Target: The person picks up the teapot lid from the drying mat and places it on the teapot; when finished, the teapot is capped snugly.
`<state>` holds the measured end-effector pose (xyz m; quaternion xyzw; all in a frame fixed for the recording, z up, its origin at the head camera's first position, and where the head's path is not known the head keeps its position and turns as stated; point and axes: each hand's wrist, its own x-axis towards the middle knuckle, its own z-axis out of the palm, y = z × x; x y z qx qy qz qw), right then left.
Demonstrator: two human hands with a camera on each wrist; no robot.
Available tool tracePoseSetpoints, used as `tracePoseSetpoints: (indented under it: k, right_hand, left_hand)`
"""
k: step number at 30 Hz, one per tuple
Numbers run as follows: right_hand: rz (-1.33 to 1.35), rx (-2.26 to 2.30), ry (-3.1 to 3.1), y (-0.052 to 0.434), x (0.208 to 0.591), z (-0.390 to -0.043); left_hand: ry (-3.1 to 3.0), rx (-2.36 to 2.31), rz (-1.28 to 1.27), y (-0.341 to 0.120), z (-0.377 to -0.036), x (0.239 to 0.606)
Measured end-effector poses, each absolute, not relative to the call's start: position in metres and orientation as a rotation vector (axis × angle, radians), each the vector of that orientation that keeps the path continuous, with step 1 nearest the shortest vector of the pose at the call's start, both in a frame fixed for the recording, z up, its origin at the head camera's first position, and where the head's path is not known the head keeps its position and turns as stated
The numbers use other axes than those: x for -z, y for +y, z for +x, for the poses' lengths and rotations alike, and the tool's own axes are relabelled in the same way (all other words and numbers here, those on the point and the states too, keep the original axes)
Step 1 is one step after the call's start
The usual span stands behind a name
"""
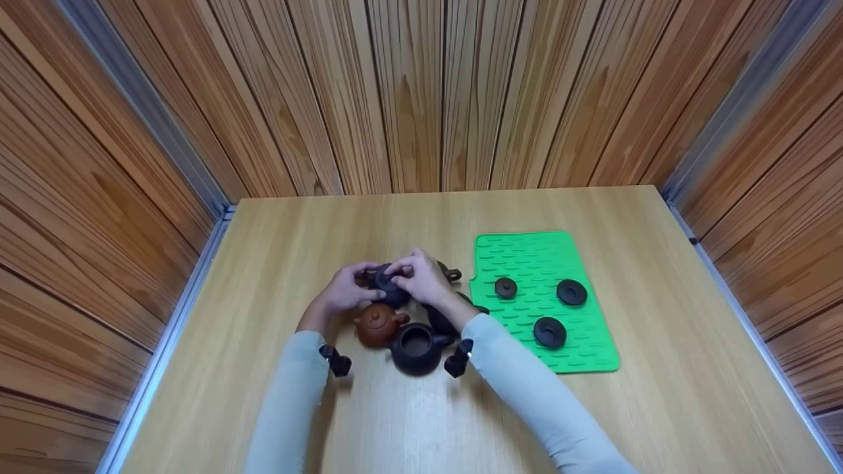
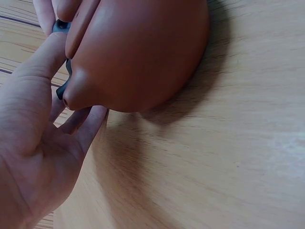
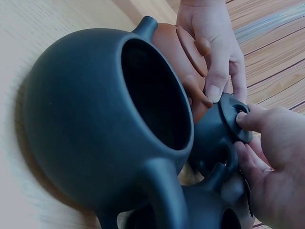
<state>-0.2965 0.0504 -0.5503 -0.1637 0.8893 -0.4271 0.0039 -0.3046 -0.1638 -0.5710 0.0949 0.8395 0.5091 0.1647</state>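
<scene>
Centre frame, right hand [image 1: 425, 276] pinches the lid [image 3: 233, 117] atop the dark teapot [image 1: 388, 289]; left hand [image 1: 346, 288] steadies it.

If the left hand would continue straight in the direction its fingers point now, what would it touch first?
The left hand points right, toward the dark teapot that its fingers already touch; the right hand pinches its lid on the far side. Depth is unclear, but nothing seems to lie between.

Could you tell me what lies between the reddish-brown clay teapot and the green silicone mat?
In the head view, lidless dark clay teapots and the person's right forearm.
</scene>
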Motion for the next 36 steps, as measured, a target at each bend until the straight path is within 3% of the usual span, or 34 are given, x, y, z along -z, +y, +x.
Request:
tracePoseSetpoints:
  k: [36]
  right_hand:
    - [-0.581,1.318,2.745,0.0529,0.5508,-0.2944]
  left_hand:
    - [2.343,-1.524,0.313,-0.1655,-0.3017,0.5713]
